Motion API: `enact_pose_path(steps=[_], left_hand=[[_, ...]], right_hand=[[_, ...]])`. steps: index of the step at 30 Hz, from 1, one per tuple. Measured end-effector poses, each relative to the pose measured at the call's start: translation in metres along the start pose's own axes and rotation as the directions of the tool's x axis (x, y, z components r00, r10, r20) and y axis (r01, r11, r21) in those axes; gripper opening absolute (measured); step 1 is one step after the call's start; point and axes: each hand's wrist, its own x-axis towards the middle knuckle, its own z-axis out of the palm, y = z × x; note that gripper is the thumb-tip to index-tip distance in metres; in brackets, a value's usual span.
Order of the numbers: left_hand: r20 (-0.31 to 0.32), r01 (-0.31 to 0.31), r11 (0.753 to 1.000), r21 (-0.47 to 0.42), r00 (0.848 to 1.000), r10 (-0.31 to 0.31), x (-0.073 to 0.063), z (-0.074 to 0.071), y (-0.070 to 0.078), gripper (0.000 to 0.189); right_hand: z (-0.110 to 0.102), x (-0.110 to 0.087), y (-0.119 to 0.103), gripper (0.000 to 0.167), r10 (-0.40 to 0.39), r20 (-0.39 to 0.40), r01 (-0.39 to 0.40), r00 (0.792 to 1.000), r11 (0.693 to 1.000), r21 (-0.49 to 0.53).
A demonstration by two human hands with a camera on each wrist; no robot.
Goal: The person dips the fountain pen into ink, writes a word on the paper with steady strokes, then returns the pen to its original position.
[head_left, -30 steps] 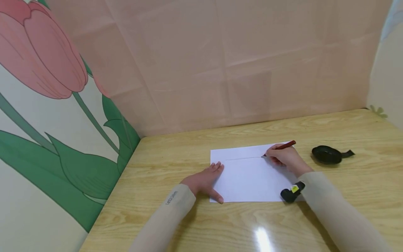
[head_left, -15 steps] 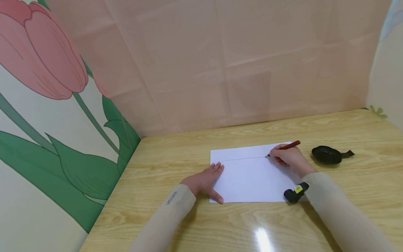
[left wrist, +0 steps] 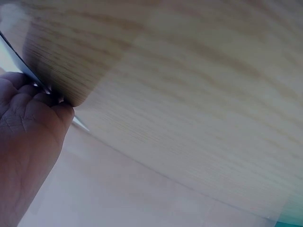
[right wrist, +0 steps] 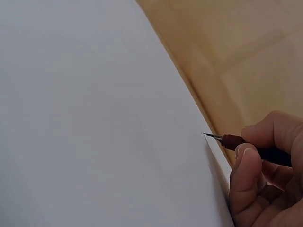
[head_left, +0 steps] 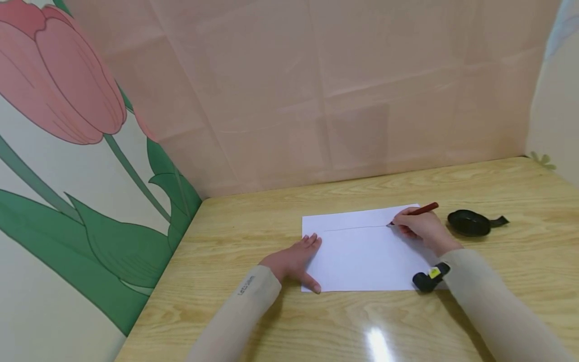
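A white sheet of paper (head_left: pixel 362 261) lies flat on the wooden table, with a thin straight line (head_left: pixel 353 229) across its upper part. My left hand (head_left: pixel 296 259) rests on the sheet's left edge, fingers extended and thumb spread toward the lower corner. In my right hand (head_left: pixel 422 229) I pinch a dark red fountain pen (head_left: pixel 425 208). Its nib touches the paper at the right end of the line. The right wrist view shows the pen's metal nib (right wrist: pixel 213 136) between thumb and forefinger, while the left wrist view catches the left hand (left wrist: pixel 28 137) from its palm side.
To the right of the paper lies a black oval object (head_left: pixel 469 222) with a short strap-like tail. The wooden table (head_left: pixel 226 241) meets a pinkish cloth backdrop (head_left: pixel 271 125) behind. A wall painted with a tulip (head_left: pixel 77 85) borders it at the left.
My right hand has slid to the right with the pen, and the drawn line has grown longer behind the nib. The left hand has stayed in place.
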Motion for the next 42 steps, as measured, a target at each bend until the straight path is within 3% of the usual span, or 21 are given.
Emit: enact_pose_path(steps=[9,19,31,42], left_hand=[[0.001,0.010,1.000,0.001,1.000,-0.010,0.000,0.000,0.000,0.121],[-0.005,0.012,1.000,-0.002,1.000,-0.012,0.000,0.002,0.000,0.121],[-0.003,0.018,1.000,0.007,1.000,-0.018,0.001,0.000,0.000,0.120],[0.002,0.015,1.000,0.003,1.000,-0.015,0.001,0.000,0.001,0.120]], right_hand=[[-0.009,-0.002,0.005,0.046,0.046,-0.021,-0.046,0.999,0.999,0.000],[-0.013,-0.004,0.010,0.035,-0.008,-0.008,0.008,1.000,1.000,0.027],[-0.013,-0.003,0.010,0.045,0.005,-0.033,-0.003,0.999,0.999,0.033],[-0.013,-0.003,0.010,0.042,0.041,-0.070,-0.034,0.997,0.995,0.093]])
